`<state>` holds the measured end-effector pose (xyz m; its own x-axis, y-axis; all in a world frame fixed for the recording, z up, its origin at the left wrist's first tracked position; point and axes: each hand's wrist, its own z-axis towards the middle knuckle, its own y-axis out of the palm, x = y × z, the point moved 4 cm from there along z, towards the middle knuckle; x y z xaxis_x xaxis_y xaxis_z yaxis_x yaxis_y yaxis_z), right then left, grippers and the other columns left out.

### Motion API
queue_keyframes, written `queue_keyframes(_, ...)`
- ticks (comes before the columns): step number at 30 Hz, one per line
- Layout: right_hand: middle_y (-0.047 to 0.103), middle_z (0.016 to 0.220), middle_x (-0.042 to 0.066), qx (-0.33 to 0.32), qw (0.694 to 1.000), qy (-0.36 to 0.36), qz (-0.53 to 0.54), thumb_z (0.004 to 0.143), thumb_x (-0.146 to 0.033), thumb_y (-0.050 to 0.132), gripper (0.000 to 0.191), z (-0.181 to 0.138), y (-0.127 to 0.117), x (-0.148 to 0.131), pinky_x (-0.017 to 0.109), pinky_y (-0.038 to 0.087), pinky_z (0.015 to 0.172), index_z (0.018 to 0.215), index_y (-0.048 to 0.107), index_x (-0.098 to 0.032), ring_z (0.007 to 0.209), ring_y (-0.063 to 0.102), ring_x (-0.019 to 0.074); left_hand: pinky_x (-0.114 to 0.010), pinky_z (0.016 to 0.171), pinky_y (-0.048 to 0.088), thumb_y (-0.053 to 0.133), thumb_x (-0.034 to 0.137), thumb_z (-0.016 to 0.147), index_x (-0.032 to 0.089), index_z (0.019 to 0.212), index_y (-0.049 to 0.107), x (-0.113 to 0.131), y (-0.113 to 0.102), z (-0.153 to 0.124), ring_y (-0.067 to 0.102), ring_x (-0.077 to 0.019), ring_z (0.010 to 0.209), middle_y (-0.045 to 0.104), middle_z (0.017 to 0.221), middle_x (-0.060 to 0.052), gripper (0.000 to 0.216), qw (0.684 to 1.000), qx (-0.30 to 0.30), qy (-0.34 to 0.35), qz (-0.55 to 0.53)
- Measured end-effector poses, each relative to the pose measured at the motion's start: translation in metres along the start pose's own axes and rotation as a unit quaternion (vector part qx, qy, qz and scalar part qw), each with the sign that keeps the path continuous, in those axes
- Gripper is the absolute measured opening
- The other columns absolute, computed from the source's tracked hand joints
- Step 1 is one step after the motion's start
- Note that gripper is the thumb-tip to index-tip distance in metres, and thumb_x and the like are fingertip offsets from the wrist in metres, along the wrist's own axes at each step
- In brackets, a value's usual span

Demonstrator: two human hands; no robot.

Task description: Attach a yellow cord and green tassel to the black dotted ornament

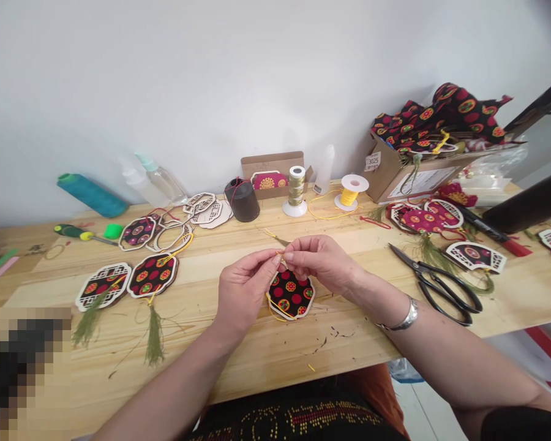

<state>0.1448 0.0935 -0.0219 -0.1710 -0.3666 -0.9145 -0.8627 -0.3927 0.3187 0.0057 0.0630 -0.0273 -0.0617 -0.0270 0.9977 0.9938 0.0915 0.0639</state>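
Observation:
Both hands meet over the middle of the table, fingertips pinched close together. My left hand [248, 278] is closed on a thin yellow cord [280, 252], and my right hand [319, 260] pinches the same cord from the other side. Just below the fingers lies an octagon-like pendant [291, 295] in black fabric with red and orange round patterns; its upper part is covered by my hands. Yellow cord loops along its lower left edge. A green tassel tip with yellow cord ends [275, 236] shows beyond my fingertips. How the cord is knotted is too small to tell.
Black scissors [434, 282] lie to the right. Patterned pendants with green tassels [153, 334] rest at left. Behind stand a gold thread spool [296, 190], a yellow cord spool [349, 195], a black spool [242, 199] and a cardboard box [395, 174] of fabric.

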Motion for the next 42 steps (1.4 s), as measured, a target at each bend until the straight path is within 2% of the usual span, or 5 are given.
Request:
queue_keyframes(7,0.06,0.059,0.0,-0.02,0.999,0.017,0.024,0.067,-0.028,0.067,0.016,0.0,0.0,0.003,0.021,0.031,0.044,0.066,0.061,-0.014,0.046,0.044,0.0058,-0.022,0.059,0.051,0.07,0.024,0.072,0.02,0.084,0.075,0.002,0.002,0.0,0.059,-0.0095,0.056,0.071,0.07,-0.001,0.013,1.0,0.001,-0.005,0.004)
queue_keyframes(15,0.058,0.061,0.001,-0.041,0.996,0.028,0.069,0.071,-0.032,0.068,0.022,0.002,-0.002,0.006,0.021,0.038,0.048,0.065,0.065,-0.011,0.053,0.048,0.0068,-0.02,0.059,0.051,0.072,0.024,0.072,0.021,0.082,0.074,0.004,0.003,0.001,0.058,-0.0075,0.054,0.071,0.069,0.001,0.011,1.0,-0.005,-0.005,-0.023)
queue_keyframes(25,0.058,0.059,-0.002,-0.042,0.995,0.03,0.081,0.062,-0.03,0.078,0.024,0.005,-0.002,0.01,0.019,0.036,0.046,0.071,0.067,-0.011,0.051,0.044,0.0043,-0.022,0.059,0.053,0.072,0.026,0.07,0.019,0.083,0.074,0.004,0.0,0.0,0.061,-0.0107,0.059,0.073,0.074,-0.002,0.016,1.0,0.015,-0.012,0.017)
queue_keyframes(32,0.055,0.056,-0.003,-0.043,0.997,0.033,0.047,0.064,-0.033,0.077,0.024,0.004,-0.004,0.01,0.02,0.034,0.048,0.071,0.066,-0.013,0.05,0.044,0.0051,-0.024,0.058,0.053,0.07,0.026,0.07,0.018,0.082,0.074,0.011,0.001,-0.001,0.063,-0.0132,0.06,0.074,0.075,-0.003,0.015,0.997,0.017,0.006,0.069)
queue_keyframes(42,0.056,0.059,-0.003,-0.011,0.997,-0.038,-0.071,0.069,-0.03,0.069,0.018,0.0,-0.004,-0.003,0.022,0.031,0.049,0.074,0.064,-0.013,0.05,0.043,0.0055,-0.022,0.056,0.051,0.072,0.03,0.07,0.018,0.083,0.074,0.006,-0.001,0.0,0.061,-0.0117,0.06,0.072,0.074,-0.003,0.018,0.998,0.019,-0.014,0.054)
